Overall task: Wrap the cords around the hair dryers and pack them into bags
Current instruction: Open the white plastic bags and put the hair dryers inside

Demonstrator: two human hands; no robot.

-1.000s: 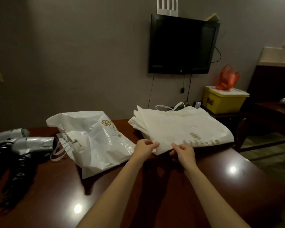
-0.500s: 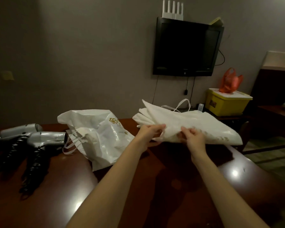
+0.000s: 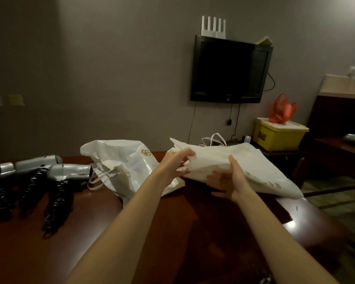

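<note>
Bags stack [image 3: 244,160] was held off the worktop [image 3: 193,232], left hand [image 3: 172,165] fingers curled on its near corner. Right hand [image 3: 228,181] gripped the edge, thumb on top. Hair dryers [image 3: 70,171] lay at left.

- A dark wooden table [image 3: 213,232] is carrying everything.
- Silver hair dryers [image 3: 70,171] with coiled cords [image 3: 57,201] are lying at its left edge.
- A crumpled white bag [image 3: 127,167] is sitting near the far edge.

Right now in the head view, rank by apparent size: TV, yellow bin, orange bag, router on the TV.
1. TV, clearly largest.
2. yellow bin.
3. orange bag and router: these look alike in size, so I won't rank them.
All sit at a similar distance by the far wall.
</note>
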